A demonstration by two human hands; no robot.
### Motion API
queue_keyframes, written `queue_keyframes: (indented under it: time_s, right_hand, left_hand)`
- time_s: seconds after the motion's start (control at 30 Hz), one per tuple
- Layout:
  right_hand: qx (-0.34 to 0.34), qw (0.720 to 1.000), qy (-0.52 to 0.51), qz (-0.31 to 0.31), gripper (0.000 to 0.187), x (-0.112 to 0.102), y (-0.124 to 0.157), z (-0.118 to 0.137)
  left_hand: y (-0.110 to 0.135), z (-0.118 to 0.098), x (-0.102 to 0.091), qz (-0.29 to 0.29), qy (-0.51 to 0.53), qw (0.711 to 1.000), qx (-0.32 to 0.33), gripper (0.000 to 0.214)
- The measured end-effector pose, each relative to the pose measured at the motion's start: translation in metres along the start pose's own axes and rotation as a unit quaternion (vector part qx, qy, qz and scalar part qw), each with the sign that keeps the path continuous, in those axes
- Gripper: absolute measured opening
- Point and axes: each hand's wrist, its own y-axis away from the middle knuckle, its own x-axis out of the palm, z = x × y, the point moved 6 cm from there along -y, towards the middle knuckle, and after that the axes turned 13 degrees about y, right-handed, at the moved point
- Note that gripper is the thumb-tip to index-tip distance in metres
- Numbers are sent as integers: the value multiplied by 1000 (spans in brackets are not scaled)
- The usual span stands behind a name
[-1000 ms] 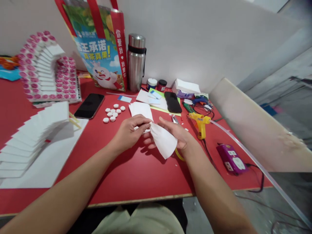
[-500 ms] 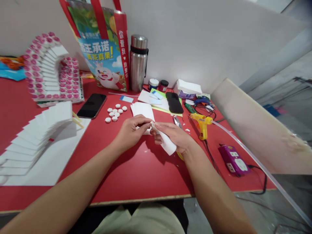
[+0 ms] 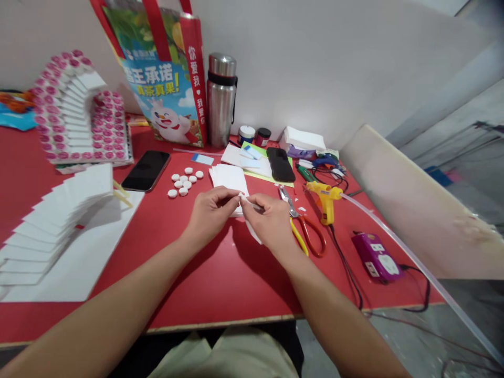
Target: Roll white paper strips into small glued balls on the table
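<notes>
My left hand [image 3: 209, 211] and my right hand [image 3: 271, 219] meet over the front middle of the table, fingertips almost touching. Between them is a strip of white paper [image 3: 254, 234], its end pinched and curled at the fingertips of both hands. The loose part hangs below my right palm, which hides some of it. Just behind my hands lies a stack of white paper [image 3: 229, 177], its near edge partly covered. Left of that sit several small white rolled discs [image 3: 184, 184]. Pliers with one red and one yellow handle [image 3: 314, 237] lie beside my right wrist.
A yellow glue gun [image 3: 326, 199] and a purple power adapter [image 3: 378, 256] with cords stand right. Left are fanned white cards [image 3: 51, 223], a phone [image 3: 146, 170] and a pink-and-white paper construction [image 3: 51, 113]. A printed bag [image 3: 167, 89] and steel flask [image 3: 221, 105] stand behind.
My right hand has shifted left and turned, so less of the paper strip shows and the pliers' handles are uncovered. The left hand keeps its pinch. The view has shifted slightly.
</notes>
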Motion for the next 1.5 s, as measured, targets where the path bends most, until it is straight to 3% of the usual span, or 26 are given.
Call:
queue_keyframes:
  time_s: [0.17,0.33,0.43,0.5,0.6,0.67,0.73,0.93,1.13,1.23,1.4,1.5]
  right_hand:
    - [-1,998,-56,-2,25,0,4,7]
    - [37,992,-123,-3,23,-6,2,2]
    - [35,992,-123,-6,22,-10,0,-2]
    - [14,995,-99,-8,22,-11,-2,-3]
    - [-39,997,-59,0,21,-11,-3,-2]
    - [-75,997,-33,4,21,-9,-3,-1]
    - [-96,995,-8,6,22,-8,-4,0]
    - [-93,996,10,-4,23,-6,-3,-1]
    - [-99,995,11,9,23,-5,-4,0]
    - [-100,995,23,1,25,-3,-4,0]
    - [-63,998,5,7,26,2,-3,-2]
    - [16,995,-67,74,34,5,-5,-11]
  left_hand:
    - [10,-23,6,-4,-150,970,193,22]
    - [21,-33,15,9,-220,933,284,30]
    - [20,-31,16,24,-177,947,266,29]
    - [14,-27,12,25,-108,969,219,25]
    - [4,-11,5,22,27,996,87,14]
    - [0,2,3,31,96,995,-5,14]
    - [-2,8,3,42,123,990,-53,18]
    - [0,0,5,78,54,995,32,23]
    - [-1,2,2,73,16,997,35,22]
    - [-1,-3,4,76,-51,990,103,22]
    - [3,-10,8,62,-122,977,160,24]
    - [3,-15,8,62,-142,973,171,23]
